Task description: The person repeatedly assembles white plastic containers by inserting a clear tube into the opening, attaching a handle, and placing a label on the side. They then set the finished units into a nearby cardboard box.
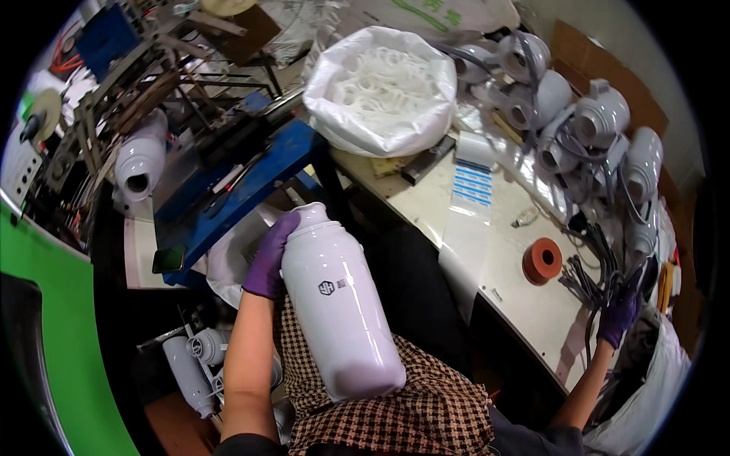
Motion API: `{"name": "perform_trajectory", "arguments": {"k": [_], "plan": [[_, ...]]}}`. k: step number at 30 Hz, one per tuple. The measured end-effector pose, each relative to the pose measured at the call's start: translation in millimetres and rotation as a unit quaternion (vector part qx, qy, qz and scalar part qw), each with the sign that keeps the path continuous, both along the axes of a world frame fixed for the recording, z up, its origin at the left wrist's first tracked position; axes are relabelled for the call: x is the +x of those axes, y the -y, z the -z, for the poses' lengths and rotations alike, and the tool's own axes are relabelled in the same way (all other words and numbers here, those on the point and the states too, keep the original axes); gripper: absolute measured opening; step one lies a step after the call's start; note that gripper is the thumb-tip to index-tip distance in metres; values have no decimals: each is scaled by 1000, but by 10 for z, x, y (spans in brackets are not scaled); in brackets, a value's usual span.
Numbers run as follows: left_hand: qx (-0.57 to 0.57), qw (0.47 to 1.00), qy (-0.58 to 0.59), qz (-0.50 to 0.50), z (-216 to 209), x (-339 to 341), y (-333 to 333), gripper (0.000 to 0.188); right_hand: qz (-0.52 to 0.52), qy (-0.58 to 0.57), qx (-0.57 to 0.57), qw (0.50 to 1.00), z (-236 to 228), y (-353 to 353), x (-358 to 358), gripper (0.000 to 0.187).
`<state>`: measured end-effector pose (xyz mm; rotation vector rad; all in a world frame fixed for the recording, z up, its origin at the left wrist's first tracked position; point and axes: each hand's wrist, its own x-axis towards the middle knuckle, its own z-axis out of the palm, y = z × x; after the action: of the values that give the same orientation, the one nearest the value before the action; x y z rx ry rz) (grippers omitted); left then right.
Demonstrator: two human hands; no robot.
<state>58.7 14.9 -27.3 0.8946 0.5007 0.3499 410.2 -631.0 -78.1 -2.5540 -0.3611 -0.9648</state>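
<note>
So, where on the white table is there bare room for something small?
On the white table, bare patches lie between the dark block and the blue-labelled strip, between that strip and the orange-brown roll, and below the roll. It is crowded around the right hand, the dark cables and the grey shells.

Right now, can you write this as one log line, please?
left grip: holding pale bottle near neck | right grip: at dark cables | nearby: reddish-brown tape roll
</note>
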Motion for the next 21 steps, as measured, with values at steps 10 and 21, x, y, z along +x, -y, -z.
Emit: {"name": "perform_trajectory", "arguments": {"k": [10,21], "plan": [[83,983,163,20,-68,87,55,81,-634,-486,484,357,-1345,-3727,-1199,47],[-137,878,459,-18,-146,-374,254,45,-497,-701,505,76,-784,-5296,-1851,47]]}}
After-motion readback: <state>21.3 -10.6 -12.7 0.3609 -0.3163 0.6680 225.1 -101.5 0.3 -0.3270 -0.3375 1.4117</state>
